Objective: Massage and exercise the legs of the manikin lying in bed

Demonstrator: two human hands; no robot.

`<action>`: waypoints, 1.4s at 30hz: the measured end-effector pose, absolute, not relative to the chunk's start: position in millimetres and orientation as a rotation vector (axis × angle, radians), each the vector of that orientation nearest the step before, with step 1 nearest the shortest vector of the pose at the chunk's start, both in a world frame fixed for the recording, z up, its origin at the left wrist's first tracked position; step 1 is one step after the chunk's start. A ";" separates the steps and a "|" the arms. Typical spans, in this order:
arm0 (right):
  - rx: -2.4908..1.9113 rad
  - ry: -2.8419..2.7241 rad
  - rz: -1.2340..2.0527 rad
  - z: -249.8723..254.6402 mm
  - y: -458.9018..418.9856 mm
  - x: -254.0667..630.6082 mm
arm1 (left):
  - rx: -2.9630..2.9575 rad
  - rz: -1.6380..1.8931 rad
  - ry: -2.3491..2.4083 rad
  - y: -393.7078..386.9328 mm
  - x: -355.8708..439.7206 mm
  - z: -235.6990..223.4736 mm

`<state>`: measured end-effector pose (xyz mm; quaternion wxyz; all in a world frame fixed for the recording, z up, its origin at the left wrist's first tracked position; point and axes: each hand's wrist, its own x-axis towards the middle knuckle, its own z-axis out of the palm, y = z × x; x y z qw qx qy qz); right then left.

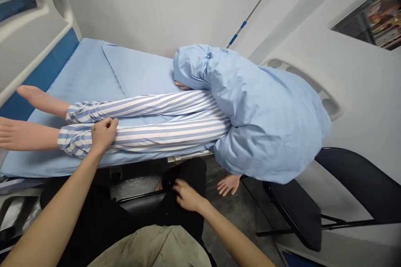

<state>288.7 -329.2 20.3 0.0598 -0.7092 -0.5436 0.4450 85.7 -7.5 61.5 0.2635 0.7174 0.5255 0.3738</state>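
A mannequin lies on a hospital bed (94,66) in blue-and-white striped trousers (150,117), its bare feet (31,100) toward the footboard at left. A light blue quilt (260,117) is bunched over its upper body, and one mannequin hand (229,184) hangs off the bed's near edge. My left hand (103,133) rests on the near trouser leg at the shin, fingers curled and pinching the fabric. My right hand (187,195) is low, below the bed's edge, resting on my dark trousers (175,212); its fingers look loosely bent and slightly blurred.
A grey and blue footboard (34,37) stands at left. A black chair (313,208) stands at right beside the bed. A pole with a blue section (241,27) leans on the wall behind. The white headboard (328,104) lies right of the quilt.
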 end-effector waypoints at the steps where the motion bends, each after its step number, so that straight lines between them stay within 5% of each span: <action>1: -2.276 -1.670 0.982 21.2 -325.7 294.5 | 1.946 1.007 1.414 -7.6 85.6 60.6; 4: -2.267 -1.643 0.612 28.6 -323.5 306.2 | 1.965 0.991 1.409 -8.2 85.1 60.0; 10: -1.699 -1.809 1.467 6.7 -351.2 281.7 | 1.983 1.000 1.444 -10.5 86.4 63.0; 16: -2.249 -1.691 0.559 1.6 -359.8 291.5 | 2.000 0.976 1.456 -12.3 88.0 63.9; 30: -2.031 -2.182 0.901 -32.2 -363.2 249.7 | 2.023 1.020 1.462 -14.9 90.0 66.5; 36: -2.082 -2.338 0.701 -26.6 -357.7 248.7 | 2.057 1.047 1.466 -12.5 90.5 61.2; 42: -2.453 -1.800 0.367 -10.1 -368.0 300.8 | 2.026 1.070 1.456 -11.7 90.4 59.1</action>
